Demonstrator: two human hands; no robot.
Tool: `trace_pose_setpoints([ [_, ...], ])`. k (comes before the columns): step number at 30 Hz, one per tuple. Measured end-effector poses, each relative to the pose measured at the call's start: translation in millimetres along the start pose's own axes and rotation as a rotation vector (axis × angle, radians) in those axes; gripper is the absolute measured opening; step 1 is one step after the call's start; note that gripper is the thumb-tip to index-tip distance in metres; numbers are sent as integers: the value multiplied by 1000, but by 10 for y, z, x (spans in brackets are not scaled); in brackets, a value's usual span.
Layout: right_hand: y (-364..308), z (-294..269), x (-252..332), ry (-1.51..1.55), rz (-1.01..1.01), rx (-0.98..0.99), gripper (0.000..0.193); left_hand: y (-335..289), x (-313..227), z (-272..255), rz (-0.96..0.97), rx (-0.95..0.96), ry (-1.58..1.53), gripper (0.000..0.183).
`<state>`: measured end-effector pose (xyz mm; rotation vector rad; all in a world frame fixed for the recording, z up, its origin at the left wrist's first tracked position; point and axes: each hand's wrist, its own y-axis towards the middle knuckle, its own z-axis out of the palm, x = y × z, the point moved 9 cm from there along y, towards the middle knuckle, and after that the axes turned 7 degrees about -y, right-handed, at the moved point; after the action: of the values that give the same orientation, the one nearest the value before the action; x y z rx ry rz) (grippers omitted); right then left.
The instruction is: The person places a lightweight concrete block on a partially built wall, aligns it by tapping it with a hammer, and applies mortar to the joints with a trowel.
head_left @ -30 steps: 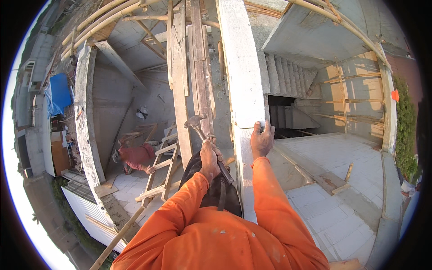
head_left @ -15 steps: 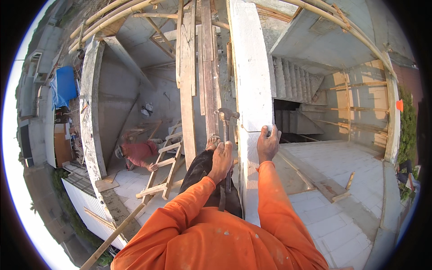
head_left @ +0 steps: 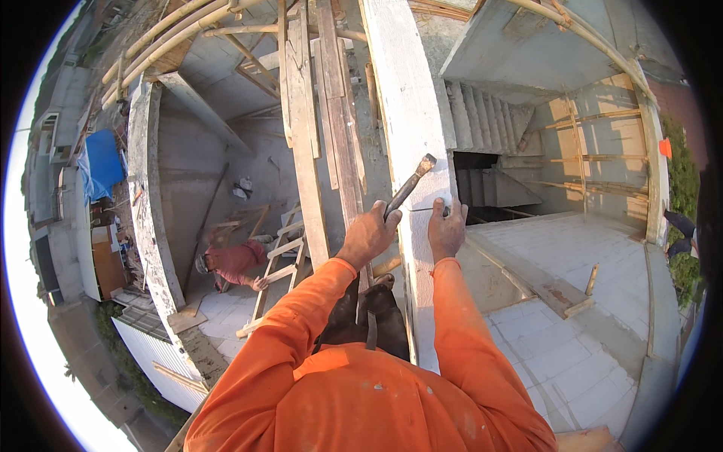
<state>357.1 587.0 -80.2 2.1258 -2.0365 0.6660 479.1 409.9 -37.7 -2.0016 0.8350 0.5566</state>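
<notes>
The hammer (head_left: pixel 410 187) slants up and to the right from the left hand (head_left: pixel 367 235), which is curled tight around the lower part of its handle; the head sits high against the white beam (head_left: pixel 399 98), whether touching it or just in front I cannot tell. The right hand (head_left: pixel 446 230) rests on the beam just to the right of the hammer handle, fingers bunched and pinching a nail (head_left: pixel 428 209) that lies thin and dark across the beam's face, its tip pointing left toward the handle. Both orange sleeves rise from the lower edge.

Just left of the beam run weathered planks (head_left: pixel 331 113), nearly parallel to it. Below the wrists hangs a dark bag (head_left: pixel 369 320). Farther left and lower stands a wooden ladder (head_left: pixel 277 264), and beside its foot a person in a red shirt (head_left: pixel 230 264) crouches on the floor. To the right lies a tiled slab (head_left: pixel 572 316), with concrete stairs (head_left: pixel 489 120) above it.
</notes>
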Motion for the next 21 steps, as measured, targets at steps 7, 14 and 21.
trace_pose_setpoints([
  [7, 20, 10, -8, -41, -25, -52, 51, 10, -119, 23, 156, -15, -26, 41],
  [14, 10, -16, 69, -54, -42, -31, 48, -243, 617, 296, 2, -114, -583, 47],
  [21, -42, 19, 83, -140, 32, 41, 53, -843, 1389, 1253, -791, -354, -1747, 43],
])
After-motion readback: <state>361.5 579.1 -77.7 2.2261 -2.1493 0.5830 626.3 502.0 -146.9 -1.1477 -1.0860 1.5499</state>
